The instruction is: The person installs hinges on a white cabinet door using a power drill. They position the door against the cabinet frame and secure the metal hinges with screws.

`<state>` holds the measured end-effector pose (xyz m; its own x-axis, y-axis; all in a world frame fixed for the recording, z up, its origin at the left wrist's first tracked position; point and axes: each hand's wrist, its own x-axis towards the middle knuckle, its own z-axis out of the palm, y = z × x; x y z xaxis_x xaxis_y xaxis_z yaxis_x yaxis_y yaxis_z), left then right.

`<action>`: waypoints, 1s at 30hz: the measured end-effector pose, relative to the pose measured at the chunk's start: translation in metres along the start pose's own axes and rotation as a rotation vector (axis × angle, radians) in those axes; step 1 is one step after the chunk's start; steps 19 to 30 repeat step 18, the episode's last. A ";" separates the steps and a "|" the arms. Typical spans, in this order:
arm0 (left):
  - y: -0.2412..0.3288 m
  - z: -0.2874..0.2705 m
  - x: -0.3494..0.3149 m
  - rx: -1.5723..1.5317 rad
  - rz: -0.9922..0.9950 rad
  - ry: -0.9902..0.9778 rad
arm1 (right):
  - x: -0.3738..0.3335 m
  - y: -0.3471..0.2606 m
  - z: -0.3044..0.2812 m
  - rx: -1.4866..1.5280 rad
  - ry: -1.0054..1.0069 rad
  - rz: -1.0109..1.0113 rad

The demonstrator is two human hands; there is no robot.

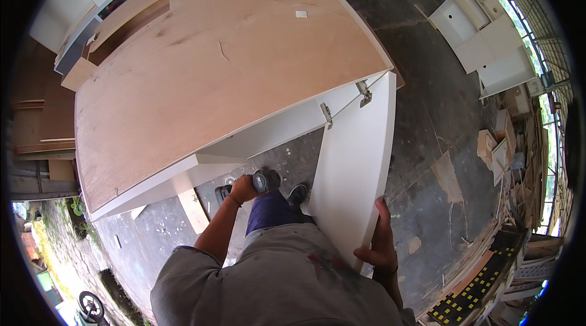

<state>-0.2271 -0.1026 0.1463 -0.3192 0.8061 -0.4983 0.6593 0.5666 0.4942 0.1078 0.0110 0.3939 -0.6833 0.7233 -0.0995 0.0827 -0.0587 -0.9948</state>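
Observation:
A large white cabinet with a bare brown plywood panel (238, 51) facing up lies in front of me. From its near right corner a white cabinet door (354, 161) stands swung out toward me, with two metal hinges (364, 93) at its far end. My right hand (382, 242) grips the door's outer edge near its close end, thumb on one side and fingers on the other. A dark cordless drill (266, 181) is in my left hand (244, 189), fingers wrapped around its handle, beside the cabinet's open side. The drill's tip cannot be made out.
Stained dark concrete floor (421, 161) surrounds the cabinet. Another white cabinet (488, 45) stands at the far right, with scrap boards (503, 143) piled nearer. A pale board (193, 210) lies on the floor at my left. A small white piece (301, 14) rests on the plywood.

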 end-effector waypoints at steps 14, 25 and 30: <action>-0.169 0.032 -0.127 -0.729 -0.480 -0.005 | 0.081 0.004 0.145 -0.095 0.235 -0.223; -0.187 0.019 -0.145 -0.633 -0.484 0.063 | 0.111 0.008 0.163 -0.016 0.193 -0.342; -0.187 0.019 -0.145 -0.633 -0.484 0.063 | 0.111 0.008 0.163 -0.016 0.193 -0.342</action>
